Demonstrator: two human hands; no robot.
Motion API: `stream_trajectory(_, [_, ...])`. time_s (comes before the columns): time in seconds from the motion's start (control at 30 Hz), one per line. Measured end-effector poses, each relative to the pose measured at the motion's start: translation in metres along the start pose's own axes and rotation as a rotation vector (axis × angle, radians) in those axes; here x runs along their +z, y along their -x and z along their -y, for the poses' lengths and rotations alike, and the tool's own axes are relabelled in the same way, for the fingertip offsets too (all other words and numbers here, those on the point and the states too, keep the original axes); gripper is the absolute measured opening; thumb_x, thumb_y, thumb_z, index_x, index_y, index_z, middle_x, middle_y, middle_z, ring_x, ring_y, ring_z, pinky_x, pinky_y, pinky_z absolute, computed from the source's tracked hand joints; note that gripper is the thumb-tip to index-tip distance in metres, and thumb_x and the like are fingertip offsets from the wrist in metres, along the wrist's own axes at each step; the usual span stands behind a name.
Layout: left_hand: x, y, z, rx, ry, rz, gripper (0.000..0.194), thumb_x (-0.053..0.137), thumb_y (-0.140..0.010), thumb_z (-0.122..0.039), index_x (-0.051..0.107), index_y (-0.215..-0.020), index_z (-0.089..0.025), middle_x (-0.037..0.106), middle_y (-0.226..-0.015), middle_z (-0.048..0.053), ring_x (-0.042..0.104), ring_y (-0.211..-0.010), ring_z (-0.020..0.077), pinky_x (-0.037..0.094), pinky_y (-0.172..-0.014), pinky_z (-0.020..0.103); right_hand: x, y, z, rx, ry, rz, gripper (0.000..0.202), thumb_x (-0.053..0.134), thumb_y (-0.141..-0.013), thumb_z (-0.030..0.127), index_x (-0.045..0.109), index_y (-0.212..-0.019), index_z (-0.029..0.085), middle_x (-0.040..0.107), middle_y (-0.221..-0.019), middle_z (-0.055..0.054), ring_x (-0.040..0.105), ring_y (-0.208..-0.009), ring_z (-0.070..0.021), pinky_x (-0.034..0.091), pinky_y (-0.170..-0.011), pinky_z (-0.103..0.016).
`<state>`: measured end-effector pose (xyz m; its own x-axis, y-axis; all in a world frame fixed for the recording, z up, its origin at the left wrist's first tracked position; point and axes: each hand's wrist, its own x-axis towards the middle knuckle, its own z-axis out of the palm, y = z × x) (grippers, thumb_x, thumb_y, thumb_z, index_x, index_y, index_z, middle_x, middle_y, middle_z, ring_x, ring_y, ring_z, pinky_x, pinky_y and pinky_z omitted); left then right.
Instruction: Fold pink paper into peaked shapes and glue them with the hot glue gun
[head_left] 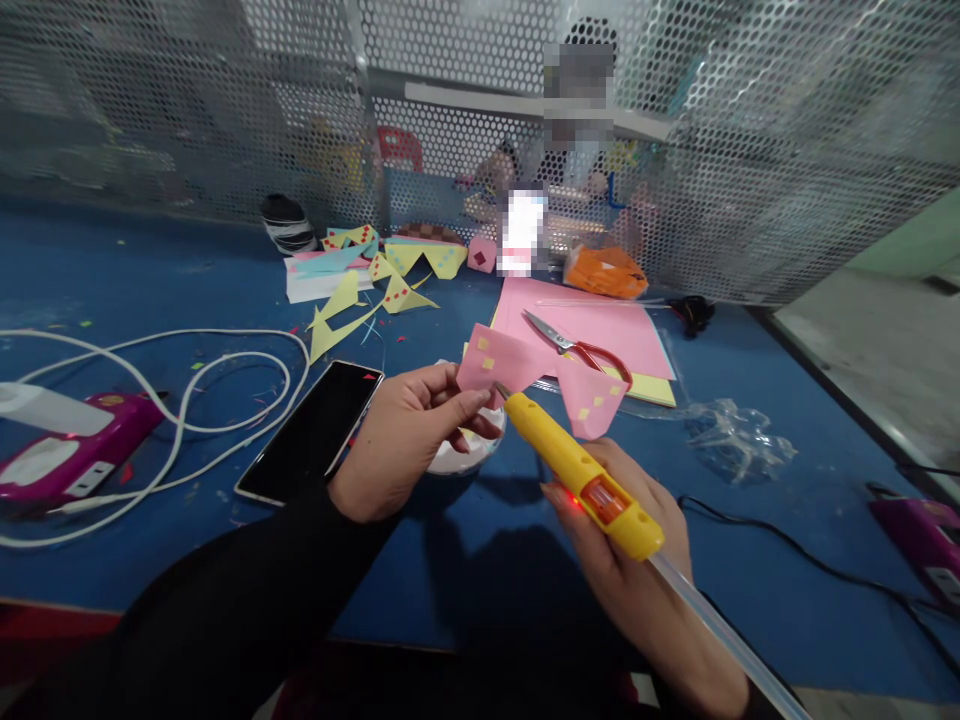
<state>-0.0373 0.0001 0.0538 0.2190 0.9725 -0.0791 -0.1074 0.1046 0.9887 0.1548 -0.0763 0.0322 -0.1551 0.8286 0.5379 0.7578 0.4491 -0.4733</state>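
My left hand [420, 430] pinches the lower left edge of a pink paper cutout [510, 357], which has small yellow squares at both ends. In my right hand [637, 530] is a yellow hot glue gun [570, 460], a clear glue stick trailing from its back end. The gun's nozzle touches or sits very close to the cutout beside my left fingertips; I cannot tell which. Below my left hand is a round white container [465, 458], partly hidden. Scissors [570, 345] with red handles lie on pink paper sheets [600, 325] behind the cutout.
A phone [311, 435], white cable [217, 330] and purple power strip [97, 445] lie left. Yellow paper cutouts [424, 258] lie at the back near an orange bag [606, 272]. Crumpled clear plastic [739, 440] and a black cord [795, 555] are right. Perforated metal [450, 120] borders the blue table.
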Motion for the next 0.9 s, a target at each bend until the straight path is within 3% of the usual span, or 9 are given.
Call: stream_trajectory(0.9, [0.0008,0.0010,-0.0014,-0.018,-0.003,-0.011,0.012,0.076,-0.081,-0.028,0.074,-0.086,-0.018,0.071,-0.074,-0.001,0.068,-0.064,0.0096,0.044,-0.050,0.016,0.0008,0.0013,-0.0002,0.009,0.039,-0.016,0.017,0.056,-0.097,0.038,0.054,-0.090,0.022,0.058,-0.074,0.003,0.055,-0.058,-0.0107,0.040,-0.054,-0.024])
